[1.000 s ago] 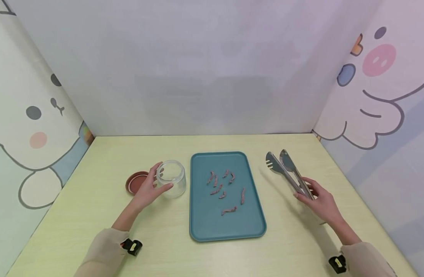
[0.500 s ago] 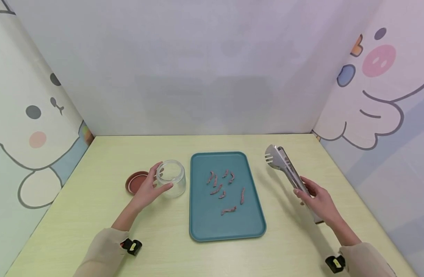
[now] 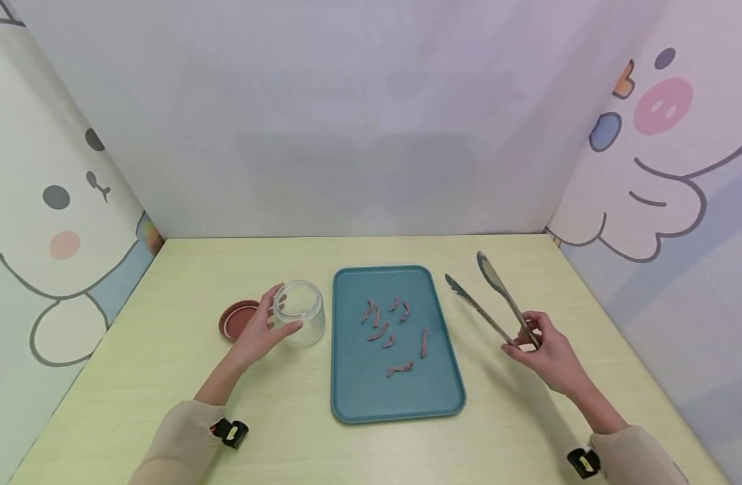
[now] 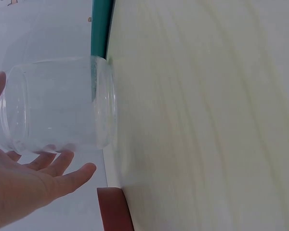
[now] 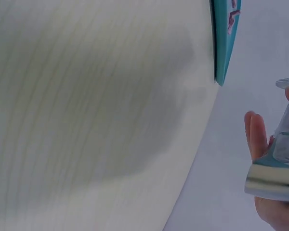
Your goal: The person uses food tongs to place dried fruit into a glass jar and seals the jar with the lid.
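Note:
On the table's left half, a clear jar (image 3: pixel 310 329) stands upright with its mouth uncovered. My left hand (image 3: pixel 255 341) holds it from the left, thumb at the front and fingers along the far side; the left wrist view shows the fingers against the jar's wall (image 4: pixel 62 106). A red-brown lid (image 3: pixel 236 322) lies partly behind that hand. Metal tongs (image 3: pixel 490 271) are gripped in my right hand (image 3: pixel 552 357), right of the tray, raised above the table with their arms spread apart. Several small reddish strips (image 3: pixel 424 343) lie scattered on the blue-green tray (image 3: pixel 371 394).
The tray lies flat mid-table between the two hands. A pale wood-grain table (image 3: pixel 298 424) reaches back to a plain backdrop (image 3: pixel 358 135). Cartoon-printed panels (image 3: pixel 650 168) flank it on both sides.
The tongs have turned in my right hand, from face-on to edge-on, and their arms now spread wider, with the tips nearer the tray. The left hand and jar have not moved.

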The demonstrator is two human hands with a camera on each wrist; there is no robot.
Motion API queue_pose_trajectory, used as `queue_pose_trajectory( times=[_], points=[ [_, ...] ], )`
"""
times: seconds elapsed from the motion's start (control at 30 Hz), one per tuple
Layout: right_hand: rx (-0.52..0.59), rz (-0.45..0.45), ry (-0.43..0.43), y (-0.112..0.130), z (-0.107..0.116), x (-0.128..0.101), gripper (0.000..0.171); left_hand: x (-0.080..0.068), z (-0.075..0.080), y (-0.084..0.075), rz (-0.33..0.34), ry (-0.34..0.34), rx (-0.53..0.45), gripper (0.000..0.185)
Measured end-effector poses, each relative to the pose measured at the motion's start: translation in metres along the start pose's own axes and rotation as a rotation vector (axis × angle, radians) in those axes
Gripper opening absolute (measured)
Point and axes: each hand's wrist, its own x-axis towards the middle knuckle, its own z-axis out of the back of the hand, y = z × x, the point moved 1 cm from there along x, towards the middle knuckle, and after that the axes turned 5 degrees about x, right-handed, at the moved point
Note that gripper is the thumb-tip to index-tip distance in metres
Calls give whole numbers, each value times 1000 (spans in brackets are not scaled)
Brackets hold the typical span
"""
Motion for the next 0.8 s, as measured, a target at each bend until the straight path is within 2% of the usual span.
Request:
queue_pose_trajectory(
  times=[0.13,0.2,0.37,0.5,0.6,0.67,0.8],
  points=[
    [138,-18,66,1,-4,-2,55,0,0,1,-10,-3,-2,83],
    [139,-29,83,0,-6,-2,56,0,0,1,-10,-4,-3,83],
    [-3,-16,54,-1,-7,-2,49,-2,0,-5,2,1,-7,82],
    [-99,81,5,-2,-7,-2,35,-7,2,-21,2,1,-18,78],
    [-160,178,-11,-2,-6,-1,33,-11,4,-31,3,-1,-18,76],
    [-190,228,-6,-1,-6,-1,34,-12,4,-35,7,-1,-11,75],
    [-254,271,-6,0,-7,-1,32,-12,4,-37,12,-3,-2,75]
  ],
)
